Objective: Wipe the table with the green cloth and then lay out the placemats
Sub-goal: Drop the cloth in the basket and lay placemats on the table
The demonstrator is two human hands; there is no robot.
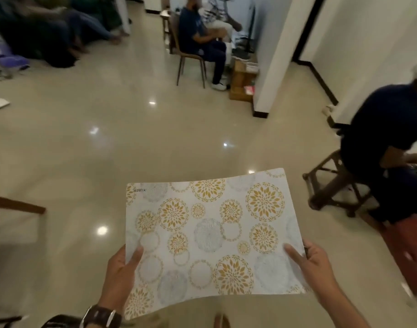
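We held one placemat [212,235] out in front of us with both hands, one at each near corner. Our left hand [121,275], with a dark watch [101,317] on its wrist, pinched the near left edge, thumb on top and fingers hidden beneath. Our right hand [308,261] gripped the near right edge in the same way, thumb lying across the printed face. The two hands were well apart, the full width of the mat between them.

The placemat was a pale rectangle printed with gold and grey flower circles. It hung in the air above a glossy beige floor [108,150], sagging a little at its near edge, and touched nothing else.

No counter showed ahead of us, and no green cloth. A wooden edge [18,205] jutted in at the left; we could not tell what it belonged to. To the right a person in dark clothes [387,147] bent over beside a wooden stool [333,181]. Further off, another person sat on a chair [191,60] near a white pillar [280,53].

We judged that the laying-out step was in hand, with the mat being carried. The next move called for turning toward the counter, lowering the mat flat and square to its edge, then letting go with both hands.
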